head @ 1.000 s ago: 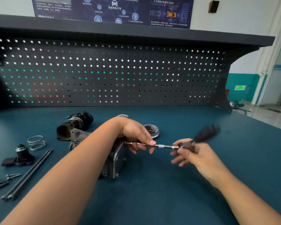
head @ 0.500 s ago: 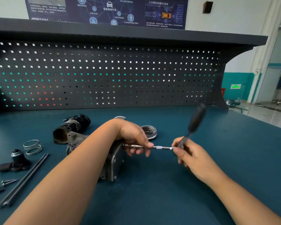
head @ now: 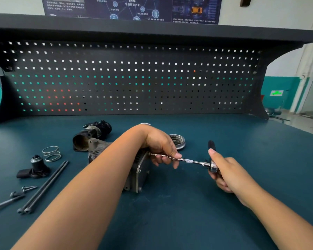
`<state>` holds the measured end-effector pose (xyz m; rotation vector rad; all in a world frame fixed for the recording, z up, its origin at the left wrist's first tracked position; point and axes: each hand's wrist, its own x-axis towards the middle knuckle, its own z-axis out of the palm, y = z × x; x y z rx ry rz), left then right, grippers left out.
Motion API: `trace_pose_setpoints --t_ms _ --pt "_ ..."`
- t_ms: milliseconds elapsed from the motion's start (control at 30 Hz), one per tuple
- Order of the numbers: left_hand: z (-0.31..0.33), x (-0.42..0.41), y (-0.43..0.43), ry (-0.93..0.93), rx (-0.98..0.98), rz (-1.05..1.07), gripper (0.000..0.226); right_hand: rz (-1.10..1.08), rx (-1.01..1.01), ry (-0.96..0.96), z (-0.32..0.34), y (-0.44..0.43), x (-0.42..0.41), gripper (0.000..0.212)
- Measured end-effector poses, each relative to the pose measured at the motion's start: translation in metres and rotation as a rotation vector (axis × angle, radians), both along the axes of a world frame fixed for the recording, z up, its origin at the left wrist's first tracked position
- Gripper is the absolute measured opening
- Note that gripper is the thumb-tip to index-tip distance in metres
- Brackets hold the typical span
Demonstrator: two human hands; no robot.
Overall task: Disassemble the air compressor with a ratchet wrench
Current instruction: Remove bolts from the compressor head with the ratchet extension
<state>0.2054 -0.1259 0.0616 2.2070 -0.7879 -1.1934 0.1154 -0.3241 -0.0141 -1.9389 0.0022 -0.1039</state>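
The grey metal air compressor body point(head: 136, 175) lies on the blue bench, mostly hidden behind my left forearm. A chrome extension bar point(head: 190, 161) runs from its right face to the ratchet wrench head point(head: 213, 166). My left hand point(head: 161, 147) rests over the compressor, its fingers curled round the bar near the compressor. My right hand point(head: 226, 170) grips the ratchet at its head, and the black handle point(head: 211, 144) stands nearly upright behind my thumb.
Removed parts lie to the left: a black cylinder housing point(head: 90, 136), wire rings point(head: 51, 153), a black valve piece point(head: 34, 168), two long rods point(head: 43, 186), loose screws point(head: 28, 188). A round metal disc point(head: 178, 140) sits behind my left hand. A pegboard backs the bench.
The ratchet handle has swung from pointing right to nearly upright, turning about the extension bar. My left hand has kept its hold on the bar.
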Motion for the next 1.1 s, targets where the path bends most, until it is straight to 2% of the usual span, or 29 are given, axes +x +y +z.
trace_pose_setpoints --t_ms 100,200,367,500,600,667,700,833,967,1033,1100 --pt "0.001 0.001 0.001 -0.007 -0.006 -0.002 0.029 0.026 0.021 -0.091 0.001 0.000 -0.003 0.057" --pt "0.000 0.000 0.001 -0.027 -0.021 0.017 0.028 0.072 -0.056 -0.304 0.001 -0.006 -0.008 0.056" --pt "0.001 -0.002 0.003 -0.032 -0.048 -0.002 0.033 0.092 -0.265 -0.598 0.002 -0.014 -0.010 0.010" --pt "0.001 -0.001 0.007 -0.045 -0.123 -0.011 0.030 0.109 -0.361 -0.784 0.004 -0.015 -0.009 0.027" --pt "-0.001 0.001 0.009 -0.024 -0.136 -0.009 0.027 0.083 -0.338 -0.756 0.004 -0.014 -0.009 0.028" --pt "-0.002 0.001 0.009 -0.012 -0.119 -0.019 0.027 0.027 -0.282 -0.672 0.004 -0.011 -0.010 0.013" --pt "-0.002 0.001 0.009 -0.010 -0.111 -0.027 0.027 0.012 -0.239 -0.615 0.004 -0.009 -0.010 0.014" --pt "-0.002 0.002 0.008 -0.006 -0.105 -0.045 0.027 -0.063 -0.114 -0.381 0.006 0.000 -0.008 0.049" --pt "-0.003 0.003 0.007 -0.016 -0.090 -0.042 0.028 -0.084 -0.067 -0.233 0.003 0.005 -0.006 0.058" --pt "-0.002 0.002 0.007 -0.029 -0.085 -0.032 0.028 -0.057 -0.094 -0.285 0.000 0.003 -0.008 0.054" --pt "-0.002 0.001 0.007 -0.034 -0.091 -0.007 0.027 -0.022 -0.149 -0.458 -0.003 -0.002 -0.010 0.045"
